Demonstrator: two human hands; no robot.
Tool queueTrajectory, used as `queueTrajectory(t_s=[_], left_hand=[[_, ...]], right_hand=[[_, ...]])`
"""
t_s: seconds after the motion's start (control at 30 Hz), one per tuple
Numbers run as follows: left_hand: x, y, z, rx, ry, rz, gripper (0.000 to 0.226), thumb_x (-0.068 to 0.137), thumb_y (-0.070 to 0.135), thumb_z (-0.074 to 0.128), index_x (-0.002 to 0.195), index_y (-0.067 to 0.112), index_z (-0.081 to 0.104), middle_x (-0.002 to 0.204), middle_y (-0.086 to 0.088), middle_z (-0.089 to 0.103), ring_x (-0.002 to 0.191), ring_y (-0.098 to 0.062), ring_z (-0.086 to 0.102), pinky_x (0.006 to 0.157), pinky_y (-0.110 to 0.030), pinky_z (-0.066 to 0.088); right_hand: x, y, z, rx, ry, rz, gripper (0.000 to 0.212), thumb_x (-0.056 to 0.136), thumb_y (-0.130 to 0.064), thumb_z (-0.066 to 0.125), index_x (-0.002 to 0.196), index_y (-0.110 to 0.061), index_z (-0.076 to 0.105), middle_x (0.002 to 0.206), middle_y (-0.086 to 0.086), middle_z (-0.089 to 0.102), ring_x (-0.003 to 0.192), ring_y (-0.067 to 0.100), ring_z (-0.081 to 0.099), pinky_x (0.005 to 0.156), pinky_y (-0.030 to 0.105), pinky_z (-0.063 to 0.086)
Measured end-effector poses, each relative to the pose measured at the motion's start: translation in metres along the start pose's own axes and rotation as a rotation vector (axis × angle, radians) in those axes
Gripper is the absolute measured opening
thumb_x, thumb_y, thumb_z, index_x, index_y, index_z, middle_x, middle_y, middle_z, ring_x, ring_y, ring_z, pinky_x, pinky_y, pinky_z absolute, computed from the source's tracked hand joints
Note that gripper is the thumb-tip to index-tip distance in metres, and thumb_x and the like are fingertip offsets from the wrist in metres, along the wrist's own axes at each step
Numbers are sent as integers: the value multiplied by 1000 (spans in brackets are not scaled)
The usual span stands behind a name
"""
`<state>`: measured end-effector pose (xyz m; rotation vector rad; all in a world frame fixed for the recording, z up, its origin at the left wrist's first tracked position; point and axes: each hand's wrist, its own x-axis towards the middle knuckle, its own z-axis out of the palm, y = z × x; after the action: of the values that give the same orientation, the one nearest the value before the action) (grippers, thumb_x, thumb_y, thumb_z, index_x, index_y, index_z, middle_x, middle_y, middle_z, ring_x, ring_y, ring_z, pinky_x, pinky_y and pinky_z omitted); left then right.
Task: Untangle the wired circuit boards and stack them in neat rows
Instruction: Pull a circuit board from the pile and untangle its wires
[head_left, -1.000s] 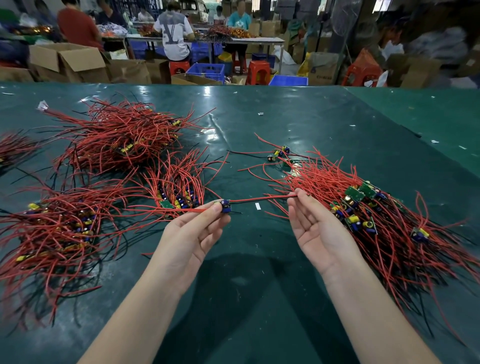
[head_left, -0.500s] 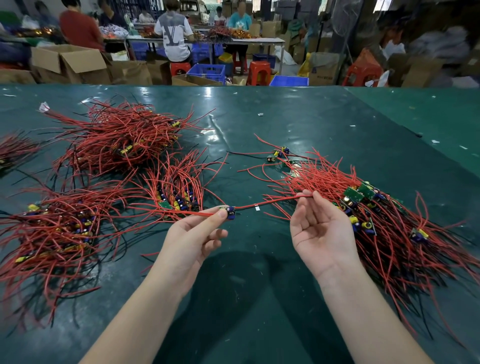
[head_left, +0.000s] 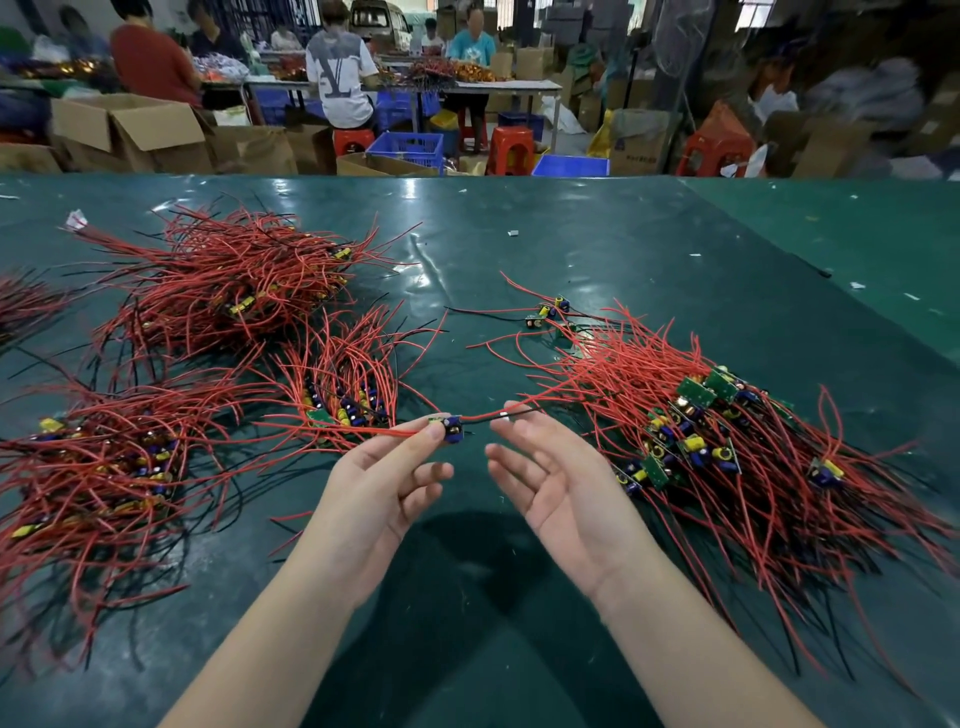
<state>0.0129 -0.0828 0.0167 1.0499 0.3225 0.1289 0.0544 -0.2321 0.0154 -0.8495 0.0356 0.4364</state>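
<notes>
Your left hand (head_left: 384, 483) pinches one small circuit board (head_left: 448, 428) above the near middle of the table (head_left: 623, 249), its red wires trailing both ways. Your right hand (head_left: 561, 488) is open just beside it, holding nothing. Stacks (head_left: 337, 395) lie left; a big tangled pile (head_left: 727, 441) remains right, so much sorting looks left.

Your right hand (head_left: 566, 486) has let go of the red wire (head_left: 488, 414) it pinched a second ago and now lies open, palm up, nearer your left hand (head_left: 384, 483), which has carried the small board (head_left: 448, 427) slightly rightward.
</notes>
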Motion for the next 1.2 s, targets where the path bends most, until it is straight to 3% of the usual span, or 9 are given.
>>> queueTrajectory(t_s=[0.23,0.33,0.47,0.53,0.67,0.83,0.93,1.03,1.2], left_hand=[[0,-3,-3,45,-74,-4,25,59,26,75,81,15,79,86,-3,74,66,-9,70,54,-16,52],[1,-5,-3,37,-94,2,23,63,22,73,82,11,78,86,-7,74,74,-12,71,60,-18,55],[0,-5,-2,40,-85,46,31,64,20,73,92,6,74,90,-10,75,78,-13,72,64,-19,56],[-2,-6,0,87,-58,118,34,64,20,73,94,5,72,90,-8,75,80,-14,72,64,-18,55],[-2,-9,1,356,-12,345,14,77,5,73,89,12,74,85,0,76,75,-7,71,67,-15,53],[-3,-15,-3,604,21,528,18,78,7,77,86,23,75,87,9,76,82,-6,72,76,-14,52],[-3,-17,-4,739,26,635,21,78,8,77,88,26,74,87,11,75,82,-3,70,76,-13,52],[-2,-15,-4,649,21,562,22,78,5,76,86,26,74,86,9,76,81,-6,72,76,-15,54],[0,-11,-2,236,-24,301,18,73,9,73,91,8,74,90,-8,76,82,-18,72,73,-20,56]], right_hand=[[1,3,-1,-93,-42,-121,23,66,-9,73,88,-14,75,81,3,67,74,17,69,69,22,55],[1,1,0,-129,-22,-163,11,73,-4,71,79,-11,75,80,11,69,72,21,70,67,23,56],[1,-3,-3,-149,36,-132,16,81,4,67,74,-9,74,79,16,70,70,23,72,62,23,56],[1,-3,-4,-162,44,-119,18,80,3,69,71,-12,74,78,13,71,70,22,72,62,23,56],[2,-3,-7,-270,76,-186,16,78,2,72,79,-13,70,75,5,72,72,19,72,61,21,55],[3,-1,-8,-575,87,-401,22,78,3,74,78,-19,70,74,-3,72,72,7,67,67,20,53],[4,-1,-8,-690,91,-493,24,77,3,74,76,-20,71,75,-3,72,72,9,67,70,19,52],[5,-1,-9,-646,80,-432,22,79,5,72,75,-17,72,70,0,72,68,12,68,67,25,56],[5,-2,-5,-200,20,-97,7,68,0,74,71,-7,76,75,13,72,67,20,71,62,22,56]])
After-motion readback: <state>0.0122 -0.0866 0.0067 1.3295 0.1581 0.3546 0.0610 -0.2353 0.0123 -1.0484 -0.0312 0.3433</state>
